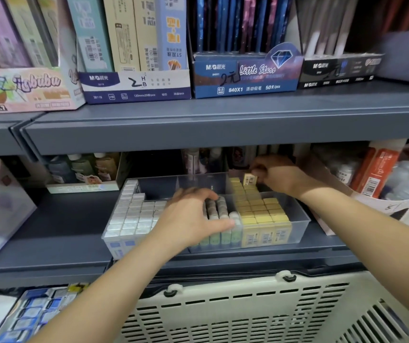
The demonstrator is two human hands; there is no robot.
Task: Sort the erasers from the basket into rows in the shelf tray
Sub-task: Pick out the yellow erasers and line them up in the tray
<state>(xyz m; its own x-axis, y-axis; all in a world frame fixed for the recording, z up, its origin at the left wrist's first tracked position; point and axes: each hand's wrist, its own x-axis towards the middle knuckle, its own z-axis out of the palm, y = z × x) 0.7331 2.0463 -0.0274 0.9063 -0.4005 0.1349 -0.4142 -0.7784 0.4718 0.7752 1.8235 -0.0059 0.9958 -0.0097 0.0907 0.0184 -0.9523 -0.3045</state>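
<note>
Right hand pinches one yellow eraser between thumb and curled fingertips, upright, barcode label facing the camera, at the back of the tray's right compartment. Left hand: released, grasping nothing, fingers spread and lying flat on the middle block, thumb stretched along its front edge. Grey shelf carries the tray; cream slotted basket sits below it, at the bottom of the view, contents not visible. Clear plastic tray rests near the shelf's front edge, split by clear dividers. Left compartment: white erasers standing on end in rows, stepped, the leftmost row running furthest back. Middle compartment: grey-topped erasers with green lower sleeves, partly under the left hand. Right compartment: yellow rows, packed upright, labels showing through the front wall, reaching back to just beside the held eraser. Both forearms are bare and extended; the right reaches deeper under the upper shelf.
</note>
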